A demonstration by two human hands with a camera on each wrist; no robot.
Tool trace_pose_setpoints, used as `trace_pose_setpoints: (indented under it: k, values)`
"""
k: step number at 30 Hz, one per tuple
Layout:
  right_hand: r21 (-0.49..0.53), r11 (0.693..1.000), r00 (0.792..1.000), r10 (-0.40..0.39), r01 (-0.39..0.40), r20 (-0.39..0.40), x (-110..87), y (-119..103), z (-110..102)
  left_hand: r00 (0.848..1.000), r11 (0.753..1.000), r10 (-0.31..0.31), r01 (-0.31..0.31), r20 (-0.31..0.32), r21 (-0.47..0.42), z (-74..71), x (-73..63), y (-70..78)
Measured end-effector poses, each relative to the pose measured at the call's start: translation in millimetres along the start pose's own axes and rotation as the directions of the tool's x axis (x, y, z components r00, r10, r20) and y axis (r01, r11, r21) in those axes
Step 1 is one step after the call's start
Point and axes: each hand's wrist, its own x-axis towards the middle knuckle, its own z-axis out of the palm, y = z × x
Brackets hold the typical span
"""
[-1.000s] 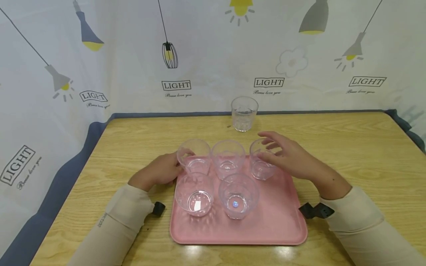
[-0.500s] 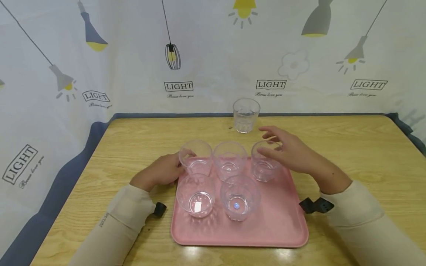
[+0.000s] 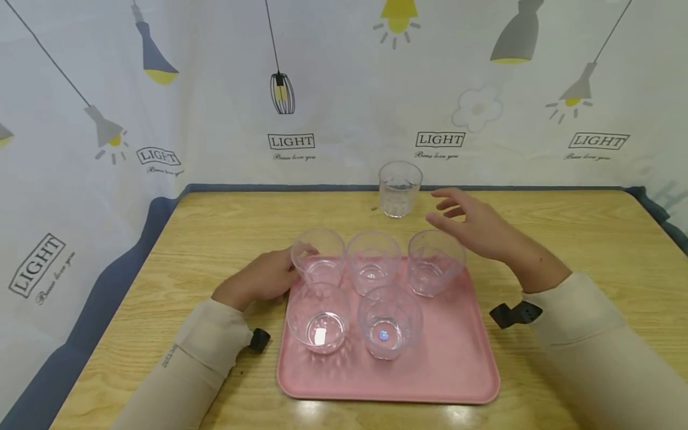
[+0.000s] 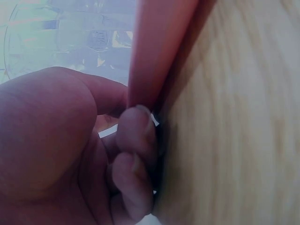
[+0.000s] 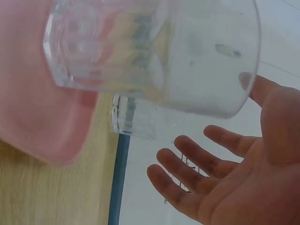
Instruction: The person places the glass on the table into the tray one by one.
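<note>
A pink tray (image 3: 457,364) lies on the wooden table with several clear plastic cups standing on it. My left hand (image 3: 264,275) grips the tray's left edge near its far corner. In the left wrist view the thumb lies over the rim (image 4: 161,42) and the fingertips curl at its underside. My right hand (image 3: 478,227) holds nothing; its fingers are spread above and beyond the back-right cup (image 3: 434,272) on the tray. The right wrist view has this cup (image 5: 140,51) close by, with the thumb overlapping its rim. Another clear cup (image 3: 399,194) stands on the table behind the tray, left of the right fingertips.
Two cups stand in the front row, the left one (image 3: 318,316) and the middle one (image 3: 389,322). Behind them are the back-left cup (image 3: 325,269) and the back-middle cup (image 3: 373,263). A lamp-printed cloth (image 3: 344,77) hangs beyond the table's back edge.
My right hand has drawn away from the back-right cup, moving up and slightly right, toward the far side. The left hand keeps its grip on the tray edge. The cups stay put.
</note>
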Motion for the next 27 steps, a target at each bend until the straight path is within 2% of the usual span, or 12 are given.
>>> trace_pose_setpoints:
  k: [7, 27]
  values:
    - [0.010, 0.999, 0.998, 0.054, -0.053, -0.017, 16.4, 6, -7, 1.000, 1.000, -0.002, 0.002, -0.005, 0.017, -0.4, -0.6, -0.6]
    - [0.056, 0.994, 0.995, 0.092, -0.093, 0.028, 43.0, 24, -12, 1.000, 0.999, 0.009, -0.009, -0.014, 0.031, 0.5, 2.5, -1.8]
